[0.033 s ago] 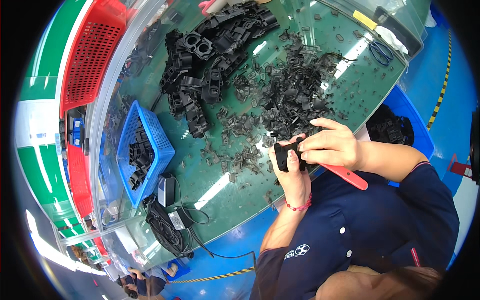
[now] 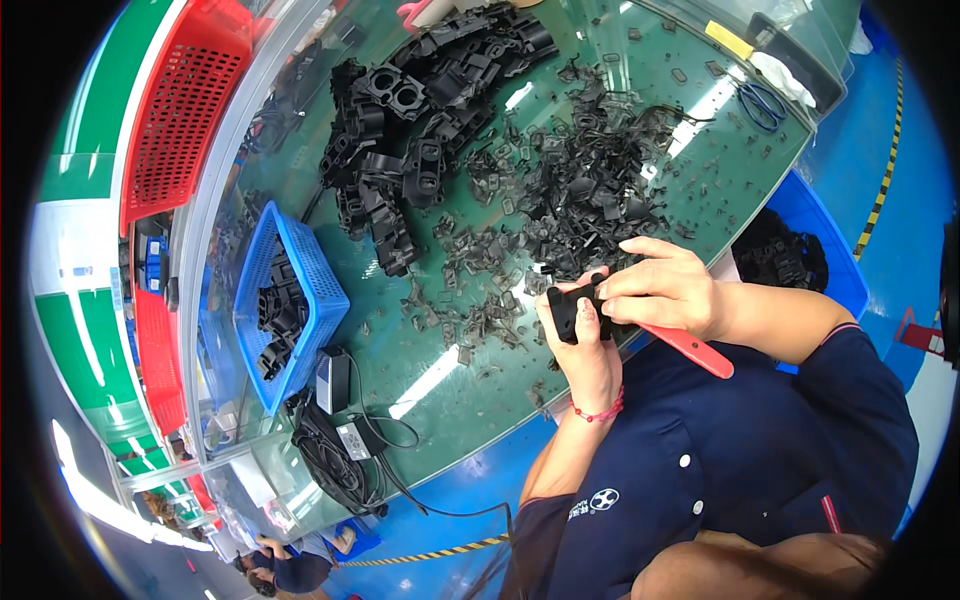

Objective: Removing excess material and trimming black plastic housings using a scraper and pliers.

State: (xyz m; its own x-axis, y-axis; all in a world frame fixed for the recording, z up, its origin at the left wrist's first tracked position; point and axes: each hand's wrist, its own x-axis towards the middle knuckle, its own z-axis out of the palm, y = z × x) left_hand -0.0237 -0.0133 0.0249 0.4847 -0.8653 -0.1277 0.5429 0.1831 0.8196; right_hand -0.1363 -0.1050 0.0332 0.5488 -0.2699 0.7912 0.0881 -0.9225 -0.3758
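Shifted slightly, a red handle angles from the curled right hand gripping it, while the left hand clasps a black part, probably light, stiff plastic best held by its sides, above the near edge of the surface.

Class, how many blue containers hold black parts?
2: a blue basket, left on the green table; a blue bin, by its right edge, partly behind the right arm. More may be hidden.

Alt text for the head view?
A person's left hand grips a black part while the right hand holds a red-handled tool and touches the part. Beyond them, a green table carries a heap of black parts and dark scraps; at left stands a blue basket holding more parts.
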